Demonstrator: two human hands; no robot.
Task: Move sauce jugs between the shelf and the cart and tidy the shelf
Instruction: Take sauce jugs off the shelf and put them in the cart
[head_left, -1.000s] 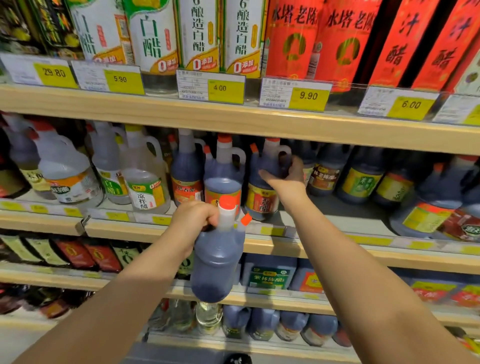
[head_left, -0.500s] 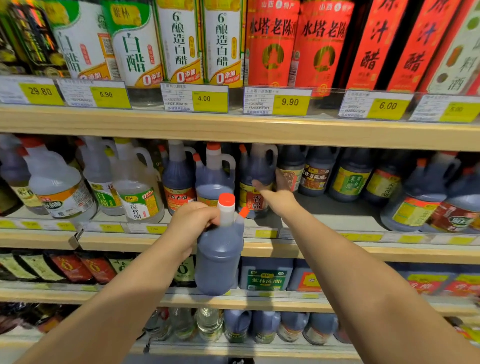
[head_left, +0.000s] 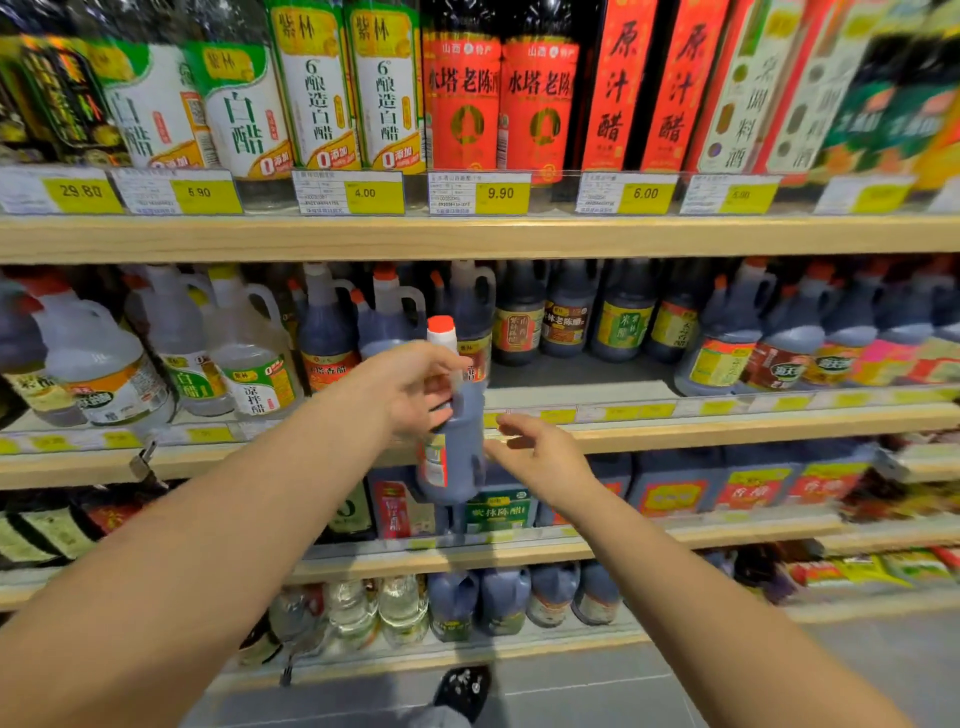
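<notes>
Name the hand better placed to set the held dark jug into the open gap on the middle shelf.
Left. The left hand already grips the dark jug by its neck, just below the gap. The right hand is open beside it, holding nothing.

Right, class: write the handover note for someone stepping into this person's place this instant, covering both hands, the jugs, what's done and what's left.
Left hand: holding a dark sauce jug by its neck, in the air in front of the middle shelf.
Right hand: open, empty, beside the jug's body.
Done: one jug in hand; a bare gap shows on the middle shelf right of the handled dark jugs.
Left: probably shelve this jug in the gap, then tidy the row. No cart in view.
</notes>
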